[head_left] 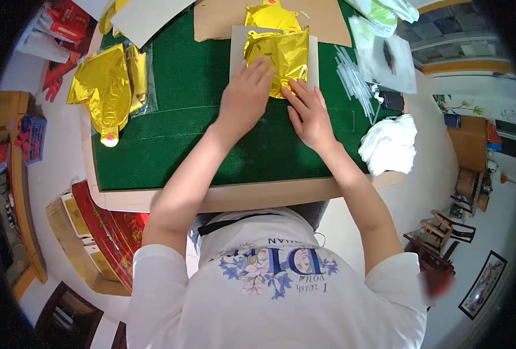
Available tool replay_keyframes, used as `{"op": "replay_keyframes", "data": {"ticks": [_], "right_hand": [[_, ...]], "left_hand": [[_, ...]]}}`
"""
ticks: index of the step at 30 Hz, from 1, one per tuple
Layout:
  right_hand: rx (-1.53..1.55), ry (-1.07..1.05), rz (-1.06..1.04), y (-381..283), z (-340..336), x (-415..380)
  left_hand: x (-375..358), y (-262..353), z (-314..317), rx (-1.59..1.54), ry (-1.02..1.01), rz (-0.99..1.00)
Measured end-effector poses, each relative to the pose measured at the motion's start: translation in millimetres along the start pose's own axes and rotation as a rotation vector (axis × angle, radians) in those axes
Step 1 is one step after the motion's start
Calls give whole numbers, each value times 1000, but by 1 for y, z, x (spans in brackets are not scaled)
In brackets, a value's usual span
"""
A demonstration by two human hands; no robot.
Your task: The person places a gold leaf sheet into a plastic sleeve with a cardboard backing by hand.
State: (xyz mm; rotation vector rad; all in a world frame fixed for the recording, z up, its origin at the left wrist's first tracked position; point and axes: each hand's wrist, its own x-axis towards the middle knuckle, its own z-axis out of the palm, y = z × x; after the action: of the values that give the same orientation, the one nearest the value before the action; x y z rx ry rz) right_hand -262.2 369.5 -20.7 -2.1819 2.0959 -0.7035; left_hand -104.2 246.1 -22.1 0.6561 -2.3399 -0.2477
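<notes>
Gold foil [290, 55] lies flat on a light grey board [313, 64] at the top middle of the green table. My left hand [247, 96] rests on the foil's left side, fingers stretched out and pointing up. At the foil's lower right corner, my right hand [310, 113] touches it with its fingers spread. Neither hand grips anything. Another gold foil piece [272, 17] shows just beyond, on brown cardboard [214, 23].
Folded gold foil pieces [104, 87] lie at the table's left. On the right are thin clear sticks [354, 81], plastic bags [386, 55], a small black object [392, 101] and a white cloth bundle [388, 144]. An open carton [63, 232] stands on the floor lower left.
</notes>
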Motion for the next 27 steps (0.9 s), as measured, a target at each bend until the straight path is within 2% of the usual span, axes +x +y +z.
{"op": "replay_keyframes", "data": {"ticks": [1,5,8,20,22,23,25,27], "right_hand": [[-9,-2,5,0,0,1],[-10,0,8,0,0,1],[1,-5,17,0,0,2],[-8,47,-9,6,-2,4],[237,347,198,14,-4,14],[224,380,336,22,-6,21],[509,178,764,41,-8,43],[498,138,831,50,-9,59]], "left_hand": [[1,1,5,64,-32,44],[-1,4,20,65,-138,-70],[-6,0,23,112,-200,-71],[-7,1,25,129,-205,-106],[-5,1,24,125,-199,-102],[-6,1,23,118,-205,-102],[-6,1,23,128,-214,-97],[-5,2,22,134,-218,-80]]}}
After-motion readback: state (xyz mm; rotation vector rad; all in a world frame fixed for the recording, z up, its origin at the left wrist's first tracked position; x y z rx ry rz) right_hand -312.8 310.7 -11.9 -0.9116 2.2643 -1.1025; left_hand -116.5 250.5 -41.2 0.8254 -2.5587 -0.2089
